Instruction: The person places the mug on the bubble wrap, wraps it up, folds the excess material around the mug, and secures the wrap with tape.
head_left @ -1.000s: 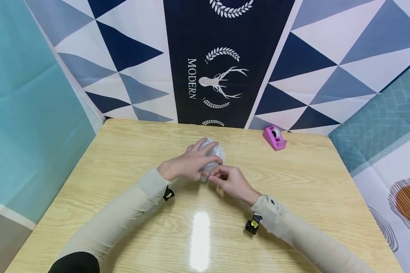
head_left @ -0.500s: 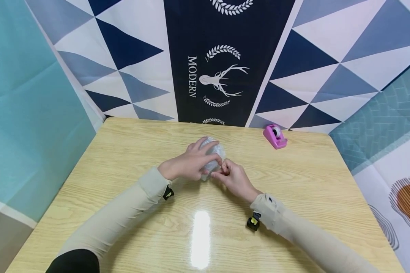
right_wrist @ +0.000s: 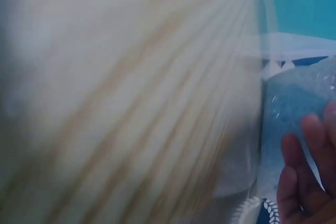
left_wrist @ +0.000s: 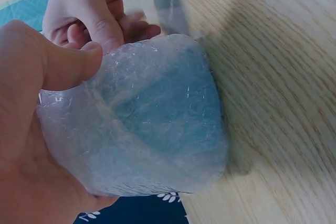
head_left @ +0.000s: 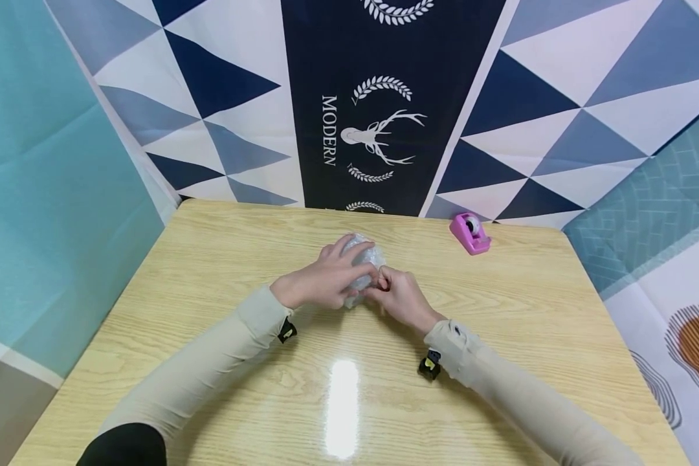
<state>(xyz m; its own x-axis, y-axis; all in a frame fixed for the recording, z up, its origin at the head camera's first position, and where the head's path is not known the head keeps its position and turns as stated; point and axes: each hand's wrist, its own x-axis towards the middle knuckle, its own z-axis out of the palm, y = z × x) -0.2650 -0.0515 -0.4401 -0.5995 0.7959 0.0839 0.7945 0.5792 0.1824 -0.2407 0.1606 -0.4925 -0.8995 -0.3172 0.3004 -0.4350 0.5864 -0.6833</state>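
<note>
A bundle in clear bubble wrap (left_wrist: 163, 108), bluish inside, lies near the middle of the table in the head view. My left hand (head_left: 326, 278) holds it from the left, fingers spread over its top and thumb along the near side. From the right, my right hand (head_left: 404, 298) pinches at the near right edge of the wrap. In the left wrist view the right hand's curled fingers (left_wrist: 94, 24) sit right at the bundle's end. What lies inside the wrap is blurred by the plastic.
A pink tape dispenser (head_left: 470, 233) stands at the back right of the wooden table (head_left: 244, 401). Patterned cloth (head_left: 384, 129) hangs behind the back edge. Teal cloth (head_left: 46, 194) hangs at the left side.
My right hand has shifted slightly away and up along the bundle's edge, its fingers curling in closer. The left hand and the bundle have stayed nearly in place.
</note>
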